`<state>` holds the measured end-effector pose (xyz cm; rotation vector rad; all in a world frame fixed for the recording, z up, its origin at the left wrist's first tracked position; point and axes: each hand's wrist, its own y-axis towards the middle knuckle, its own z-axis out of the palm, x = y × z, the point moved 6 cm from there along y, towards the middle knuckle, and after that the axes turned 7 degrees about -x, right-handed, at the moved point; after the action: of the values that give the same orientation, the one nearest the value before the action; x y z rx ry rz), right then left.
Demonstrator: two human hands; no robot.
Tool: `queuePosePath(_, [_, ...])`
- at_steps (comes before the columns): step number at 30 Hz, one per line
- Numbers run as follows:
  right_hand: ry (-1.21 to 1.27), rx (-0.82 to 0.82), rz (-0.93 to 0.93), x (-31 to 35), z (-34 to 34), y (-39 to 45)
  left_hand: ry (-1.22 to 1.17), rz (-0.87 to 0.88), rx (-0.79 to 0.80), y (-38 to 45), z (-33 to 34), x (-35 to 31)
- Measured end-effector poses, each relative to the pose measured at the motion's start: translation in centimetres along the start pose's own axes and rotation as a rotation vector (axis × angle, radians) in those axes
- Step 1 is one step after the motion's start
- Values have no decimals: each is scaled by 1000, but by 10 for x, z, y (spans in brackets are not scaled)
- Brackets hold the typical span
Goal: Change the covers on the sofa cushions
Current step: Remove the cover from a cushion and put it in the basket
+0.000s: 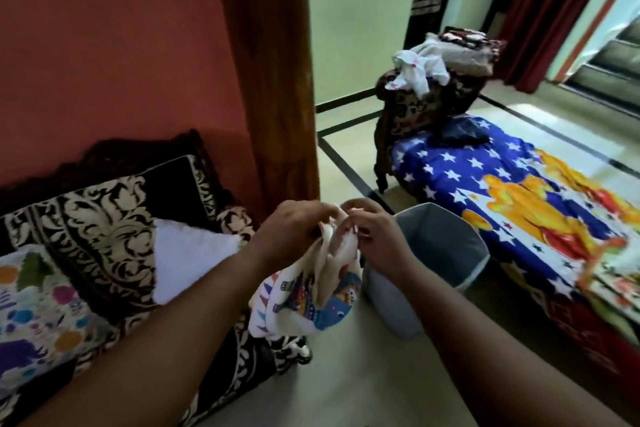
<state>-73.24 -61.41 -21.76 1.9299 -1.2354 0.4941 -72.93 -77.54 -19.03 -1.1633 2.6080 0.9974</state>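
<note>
Both hands are up in the middle of the view, and between them hangs the printed cushion cover, a pale cloth with blue, red and orange cartoon figures on it. The left hand grips the gathered top edge, its fingers curled down and clamped on the cloth; the right hand meets it from the other side, fingers bent and pinching the same edge, so the 2 hands nearly touch. The cover droops in loose folds in the air, just off the front edge of the sofa, which wears a black and cream floral throw. On the sofa seat lies a bare white cushion, and to its left a cushion in a flowered multicolour cover. Just right of the hanging cover stands a grey bin on the pale floor, its mouth open. Farther right sits a bed spread with a blue star sheet showing orange bears. Behind it an armchair is heaped with white and dark laundry. A red wall and a wooden door frame fill the upper left.
</note>
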Motion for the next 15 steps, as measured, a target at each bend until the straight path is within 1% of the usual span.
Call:
queuePosePath(2, [90, -112, 10, -13, -29, -4, -21, -62, 71, 24, 29, -16])
queuePosePath(4, [147, -224, 91, -34, -58, -8, 17, -64, 129, 49, 53, -26])
queuePosePath(6, [85, -228, 241, -61, -79, -14, 77, -13, 194, 71, 75, -36])
queuePosePath(8, [5, -242, 346, -85, -96, -25, 153, 31, 226, 89, 93, -45])
queuePosePath(11, [47, -429, 436, -116, -125, -48, 219, -20, 215, 113, 123, -47])
queuePosePath(12, [58, -421, 492, -126, -126, -57, 234, -46, 221, 118, 133, -46])
queuePosePath(13, [33, -359, 569, -142, -125, -66, 236, -61, 232, 124, 145, -43])
queuePosePath(15, [-144, -160, 706, -177, -119, -82, 194, -53, 221, 140, 165, -41])
